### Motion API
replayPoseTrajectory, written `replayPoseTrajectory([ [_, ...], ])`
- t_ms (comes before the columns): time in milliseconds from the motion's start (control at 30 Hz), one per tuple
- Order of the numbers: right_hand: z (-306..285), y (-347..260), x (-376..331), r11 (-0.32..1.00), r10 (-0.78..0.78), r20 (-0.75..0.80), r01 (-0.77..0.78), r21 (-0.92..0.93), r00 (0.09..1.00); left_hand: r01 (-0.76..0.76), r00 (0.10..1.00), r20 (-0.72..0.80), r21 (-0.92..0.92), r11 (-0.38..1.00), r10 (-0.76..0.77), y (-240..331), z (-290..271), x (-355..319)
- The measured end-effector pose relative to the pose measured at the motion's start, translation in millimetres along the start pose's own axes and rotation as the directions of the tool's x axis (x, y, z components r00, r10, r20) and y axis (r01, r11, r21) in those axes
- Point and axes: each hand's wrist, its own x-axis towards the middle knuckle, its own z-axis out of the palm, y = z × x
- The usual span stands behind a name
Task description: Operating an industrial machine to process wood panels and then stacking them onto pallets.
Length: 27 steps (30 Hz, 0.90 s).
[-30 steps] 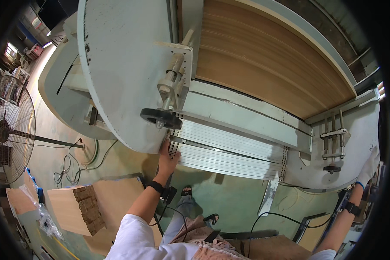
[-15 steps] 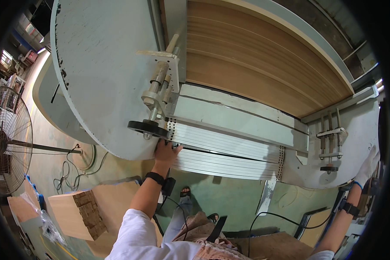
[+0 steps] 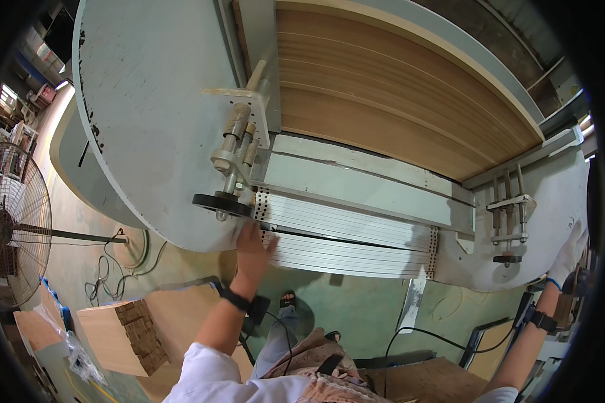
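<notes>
1. Holds left hand point(image 3: 250, 254), loosely spread, at left end of metal slats point(image 3: 349, 258), mid-frame, seemingly to steady them; cannot confirm contact.
2. Rests gloved right hand point(image 3: 572, 246) at pale panel point(image 3: 549, 225), far right, perhaps for support; cannot tell its grip.

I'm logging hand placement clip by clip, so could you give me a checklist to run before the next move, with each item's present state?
1. Left hand at the left end of the lower silver slats: ok.
2. Left grip firm: cannot tell, the hand is blurred.
3. Left hand well away from the black handwheel: not ok, it is close below it.
4. Lower and upper silver slats closed up together: not ok, a dark gap shows between them.
5. Right hand firmly holding the grey end panel: cannot tell, it is at the panel's outer edge.
</notes>
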Motion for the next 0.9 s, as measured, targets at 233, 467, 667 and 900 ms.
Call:
replayPoseTrajectory([
  [233, 3, -15, -4, 1.000, 0.025, 0.004, -0.025, 0.000, 1.000, 0.077, 0.853, 0.463, -0.569, 0.819, 0.242, 41, 0, -135],
  [467, -4, -7, 5, 0.992, -0.023, -0.003, 0.022, -0.122, 1.000, -0.519, 0.738, 0.452, -0.095, 0.849, 0.501, 50, 0, -71],
  [667, -2, -6, 2, 0.974, -0.018, -0.033, 0.010, -0.225, 0.999, -0.622, 0.758, 0.413, 0.227, 0.749, 0.504, 37, 32, -15],
  [900, -2, -1, 4, 0.989, -0.040, -0.013, 0.037, -0.142, 0.999, -0.368, 0.847, 0.398, -0.038, 0.929, 0.352, 28, 21, 0],
])
